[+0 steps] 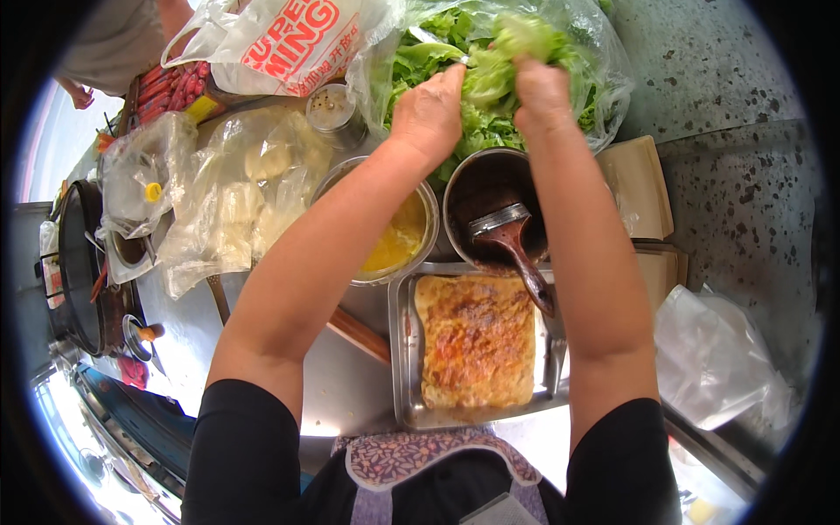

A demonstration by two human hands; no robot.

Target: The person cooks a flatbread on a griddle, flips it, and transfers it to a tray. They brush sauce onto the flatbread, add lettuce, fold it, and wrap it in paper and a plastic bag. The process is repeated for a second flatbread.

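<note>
Both my hands are in a clear plastic bag full of green lettuce leaves (485, 118) at the top. My right hand (543, 92) grips a bunch of lettuce, blurred by motion. My left hand (430, 115) is closed around something beside the leaves; a bit of metal shows at its fingertips, but what it is I cannot tell. Below the bag stands a dark-stained pot (469, 187) with a wooden-handled brush (508, 236) in it. A browned flatbread (476, 341) lies in a metal tray (401, 394) nearest my body. Left of the pot is a container of beaten egg (400, 239), partly behind my left forearm.
Left of the egg lie plastic-wrapped pale dough pieces (243, 197) and a shaker jar (335, 115). Red-wrapped sausages (177, 92) are at upper left, below a printed carrier bag (289, 42). Paper bags (636, 187) sit at right. A round black griddle (82, 262) is far left, and another person (115, 49) stands upper left.
</note>
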